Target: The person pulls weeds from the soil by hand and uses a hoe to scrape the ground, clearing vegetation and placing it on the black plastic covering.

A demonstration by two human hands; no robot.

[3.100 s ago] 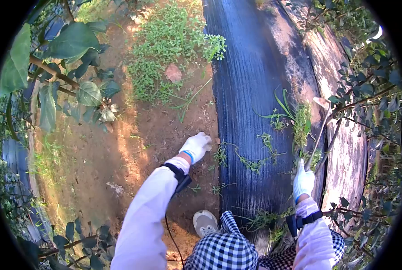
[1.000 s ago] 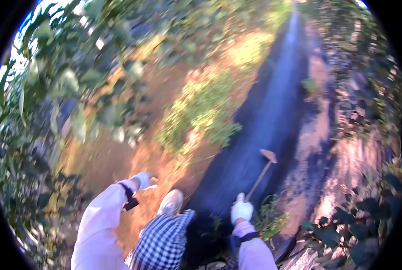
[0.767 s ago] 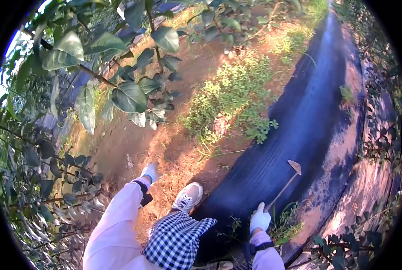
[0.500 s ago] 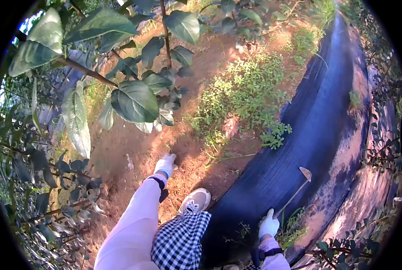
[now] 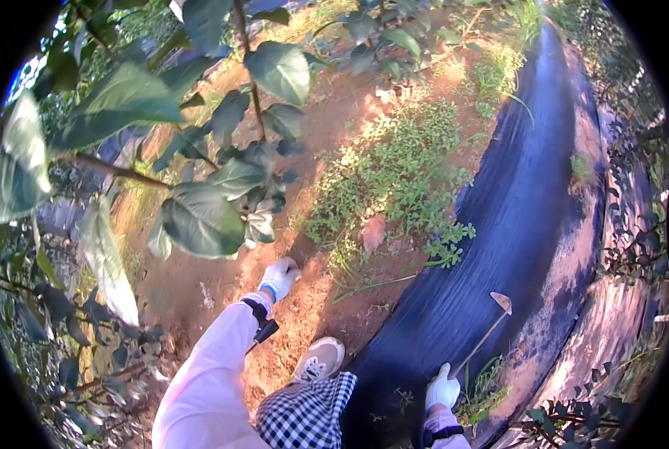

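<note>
My left hand (image 5: 280, 278), in a white glove with a blue cuff edge, is over the bare reddish soil below the hanging leaves. Its fingers are curled closed, and whatever may be in them is hidden. On the right, my white-gloved right hand (image 5: 443, 389) is wrapped round the thin handle of a small hand hoe (image 5: 486, 337). The hoe's pale blade (image 5: 501, 302) points away from me, above the black plastic sheet (image 5: 454, 299). A patch of low green weeds (image 5: 394, 168) grows ahead of my left hand.
A leafy branch (image 5: 203, 217) hangs close at the upper left. My shoe (image 5: 319, 359) stands on soil beside the sheet, near a checked black-and-white cloth (image 5: 304, 411). Grass tufts (image 5: 484, 393) grow by my right hand. A reddish leaf (image 5: 373, 233) lies among the weeds.
The view has shifted, and the near leaves sit further left and lower. My left hand has moved slightly to the right, its fingers still curled. My right hand keeps hold of the hoe.
</note>
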